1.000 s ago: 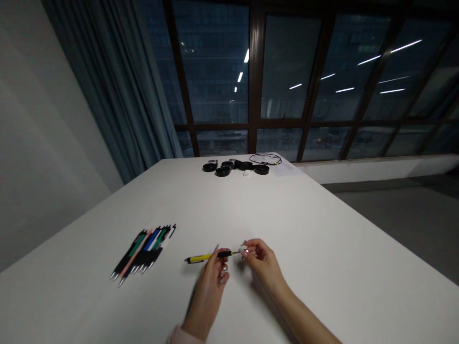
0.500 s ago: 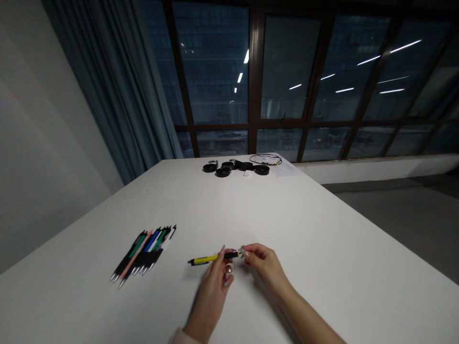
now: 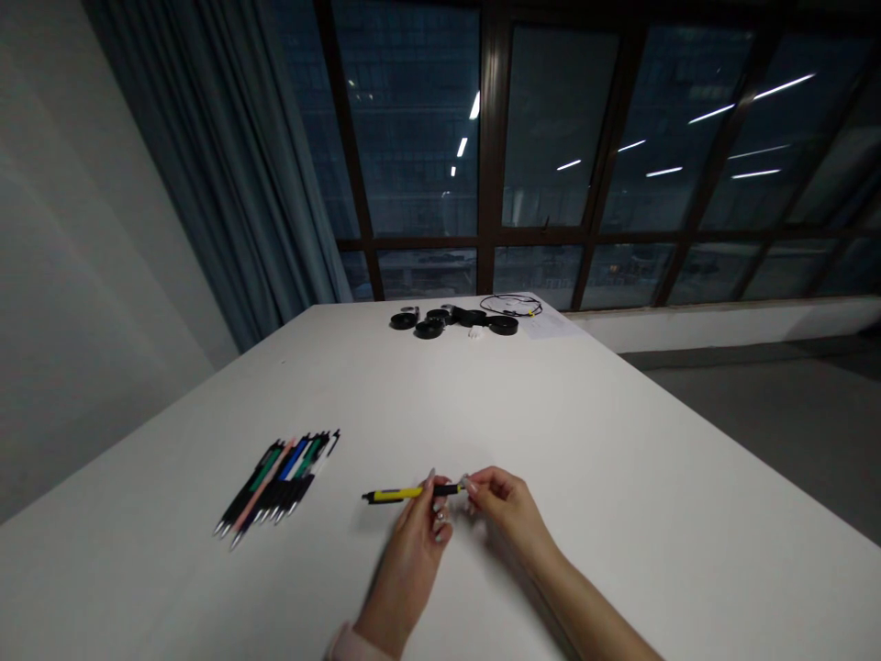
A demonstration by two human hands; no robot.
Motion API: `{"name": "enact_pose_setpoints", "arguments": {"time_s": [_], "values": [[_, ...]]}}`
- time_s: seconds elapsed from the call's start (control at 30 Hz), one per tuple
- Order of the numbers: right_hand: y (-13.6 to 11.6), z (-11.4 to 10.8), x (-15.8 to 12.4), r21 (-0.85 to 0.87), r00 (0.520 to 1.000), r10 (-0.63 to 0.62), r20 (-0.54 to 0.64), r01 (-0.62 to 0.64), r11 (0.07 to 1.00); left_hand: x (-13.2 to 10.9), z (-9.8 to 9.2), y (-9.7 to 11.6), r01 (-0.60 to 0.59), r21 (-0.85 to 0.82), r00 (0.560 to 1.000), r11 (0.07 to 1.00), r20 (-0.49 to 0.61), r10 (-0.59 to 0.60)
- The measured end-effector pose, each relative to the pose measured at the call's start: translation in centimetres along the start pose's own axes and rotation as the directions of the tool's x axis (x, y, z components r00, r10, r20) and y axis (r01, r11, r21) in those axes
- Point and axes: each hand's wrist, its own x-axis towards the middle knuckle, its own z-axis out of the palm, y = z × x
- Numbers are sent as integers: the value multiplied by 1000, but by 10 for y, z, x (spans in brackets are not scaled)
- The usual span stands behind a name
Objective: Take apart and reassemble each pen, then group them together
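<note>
A yellow and black pen [image 3: 395, 495] lies crosswise in my left hand [image 3: 418, 537], its clip end pointing left. My left thumb and fingers pinch it near the black grip. At the pen's right end, my right hand [image 3: 510, 509] has thumb and forefinger closed on the tip; whether the tip piece is loose or still joined is too small to tell. Both hands are just above the white table [image 3: 551, 413]. To the left, several pens [image 3: 279, 482] in black, green, pink, blue and white lie side by side in a slanted row.
Black round rolls [image 3: 429, 328] and other black items sit at the table's far end. A black cable [image 3: 510, 305] is coiled beside them on a paper sheet [image 3: 551, 326]. Behind stand a blue curtain [image 3: 227, 165] and dark-framed windows [image 3: 490, 138].
Both hands stay almost where they were around the pen. My left fingers have shifted slightly, and the whole view has moved a little.
</note>
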Motion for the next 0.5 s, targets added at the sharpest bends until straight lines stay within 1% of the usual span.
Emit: {"name": "enact_pose_setpoints", "arguments": {"time_s": [0.07,0.23,0.3,0.4,0.5], "values": [[-1,1,0,22,1000,15,22,-16,1000,-1,2,0,27,-28,1000,999,-7,-28],[-1,-1,0,49,997,70,30,-71,996,-5,11,5,86,-63,996,994,-32,-89],[0,-2,0,46,996,78,37,-79,996,-7,14,7,126,-72,991,989,-26,-128],[3,-1,-2,2,998,60,32,-60,998,-9,16,8,148,-61,989,987,6,-148],[6,1,-3,-60,1000,14,16,-13,998,-9,14,6,112,-23,994,993,-5,-112]]}}
